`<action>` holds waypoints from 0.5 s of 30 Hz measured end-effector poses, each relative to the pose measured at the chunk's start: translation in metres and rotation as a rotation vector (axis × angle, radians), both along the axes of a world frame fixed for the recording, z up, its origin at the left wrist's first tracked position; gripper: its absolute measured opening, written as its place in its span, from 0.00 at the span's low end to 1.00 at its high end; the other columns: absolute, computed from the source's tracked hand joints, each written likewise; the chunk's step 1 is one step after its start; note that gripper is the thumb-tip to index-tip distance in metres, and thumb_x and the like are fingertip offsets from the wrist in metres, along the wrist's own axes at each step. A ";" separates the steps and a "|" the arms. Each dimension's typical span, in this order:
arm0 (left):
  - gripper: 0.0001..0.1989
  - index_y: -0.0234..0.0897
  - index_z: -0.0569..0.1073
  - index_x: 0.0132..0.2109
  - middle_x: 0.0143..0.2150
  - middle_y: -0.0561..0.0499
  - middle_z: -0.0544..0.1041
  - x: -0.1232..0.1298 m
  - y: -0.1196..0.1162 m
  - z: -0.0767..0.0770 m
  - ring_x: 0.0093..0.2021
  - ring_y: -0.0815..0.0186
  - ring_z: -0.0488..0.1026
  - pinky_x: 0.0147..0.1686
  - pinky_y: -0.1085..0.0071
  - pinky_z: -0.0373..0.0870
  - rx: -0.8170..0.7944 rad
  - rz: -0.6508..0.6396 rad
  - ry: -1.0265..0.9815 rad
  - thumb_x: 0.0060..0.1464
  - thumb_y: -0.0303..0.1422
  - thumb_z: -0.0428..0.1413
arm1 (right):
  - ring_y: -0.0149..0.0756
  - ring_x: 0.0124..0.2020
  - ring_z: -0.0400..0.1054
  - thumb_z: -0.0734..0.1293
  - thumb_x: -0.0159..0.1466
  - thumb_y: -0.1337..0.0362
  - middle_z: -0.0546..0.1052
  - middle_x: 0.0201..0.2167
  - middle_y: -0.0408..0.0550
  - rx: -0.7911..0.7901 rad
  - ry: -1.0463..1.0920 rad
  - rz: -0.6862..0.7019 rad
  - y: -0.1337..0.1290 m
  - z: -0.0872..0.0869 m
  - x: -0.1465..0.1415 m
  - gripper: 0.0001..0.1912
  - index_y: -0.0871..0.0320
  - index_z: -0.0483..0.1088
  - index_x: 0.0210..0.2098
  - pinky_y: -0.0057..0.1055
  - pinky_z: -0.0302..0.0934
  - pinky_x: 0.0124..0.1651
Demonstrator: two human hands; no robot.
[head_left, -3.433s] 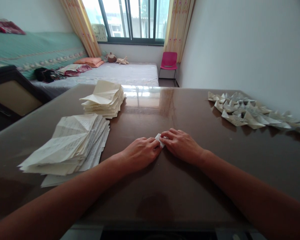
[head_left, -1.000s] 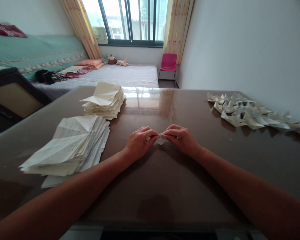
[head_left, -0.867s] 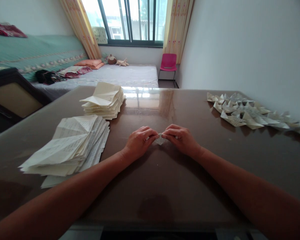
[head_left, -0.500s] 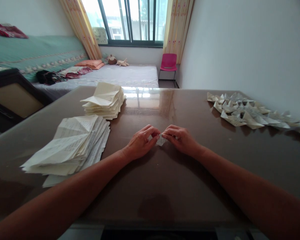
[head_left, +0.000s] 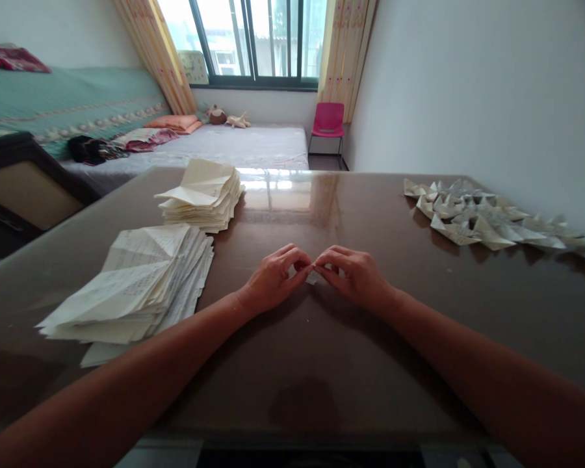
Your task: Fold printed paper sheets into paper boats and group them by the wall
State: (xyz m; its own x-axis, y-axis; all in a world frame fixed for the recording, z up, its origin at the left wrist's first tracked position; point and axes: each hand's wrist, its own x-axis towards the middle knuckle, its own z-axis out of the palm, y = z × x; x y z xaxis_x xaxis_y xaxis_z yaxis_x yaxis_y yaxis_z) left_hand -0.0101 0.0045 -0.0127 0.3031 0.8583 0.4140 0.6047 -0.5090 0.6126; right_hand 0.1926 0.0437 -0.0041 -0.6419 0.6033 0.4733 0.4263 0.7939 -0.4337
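Observation:
Over the middle of the brown table (head_left: 292, 364), my left hand (head_left: 279, 276) and my right hand (head_left: 350, 273) meet at the fingertips. Both pinch a small folded piece of paper (head_left: 312, 279), one from each side. Only its lower tip shows below the fingers; the rest is hidden. Left of my hands lies a stack of creased, written-on sheets (head_left: 136, 273). Behind it sits a second stack of yellowish creased sheets (head_left: 202, 195). At the far right stand several folded paper boats (head_left: 468, 214) in a cluster.
Beyond the table is a bed (head_left: 263, 143) with cushions, clothes and soft toys. A pink chair (head_left: 328, 120) stands by the right curtain. A dark cabinet (head_left: 24, 188) is at the left, and a white wall (head_left: 468, 91) runs along the right.
My fingertips have come closer together over the folded paper, and less of it shows between them. The paper stacks and the paper boats have stayed in place.

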 end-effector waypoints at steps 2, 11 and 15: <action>0.09 0.36 0.71 0.37 0.34 0.53 0.70 -0.001 0.001 0.001 0.31 0.72 0.65 0.30 0.76 0.65 0.009 0.007 0.020 0.61 0.36 0.50 | 0.31 0.32 0.68 0.61 0.66 0.60 0.76 0.33 0.46 -0.025 0.039 0.029 0.003 0.000 0.001 0.10 0.55 0.73 0.35 0.27 0.59 0.37; 0.10 0.37 0.71 0.38 0.35 0.51 0.71 -0.004 0.005 -0.001 0.36 0.69 0.68 0.34 0.74 0.66 -0.005 0.007 -0.007 0.61 0.37 0.49 | 0.33 0.35 0.69 0.60 0.67 0.63 0.76 0.33 0.47 -0.049 0.061 0.043 0.006 0.000 0.002 0.11 0.56 0.73 0.35 0.28 0.60 0.39; 0.09 0.36 0.71 0.36 0.34 0.52 0.71 -0.007 0.008 -0.002 0.36 0.69 0.68 0.32 0.76 0.66 -0.024 0.041 -0.075 0.60 0.37 0.51 | 0.32 0.32 0.69 0.61 0.66 0.63 0.76 0.30 0.45 -0.086 0.120 -0.016 0.011 -0.003 0.002 0.08 0.56 0.72 0.34 0.28 0.61 0.38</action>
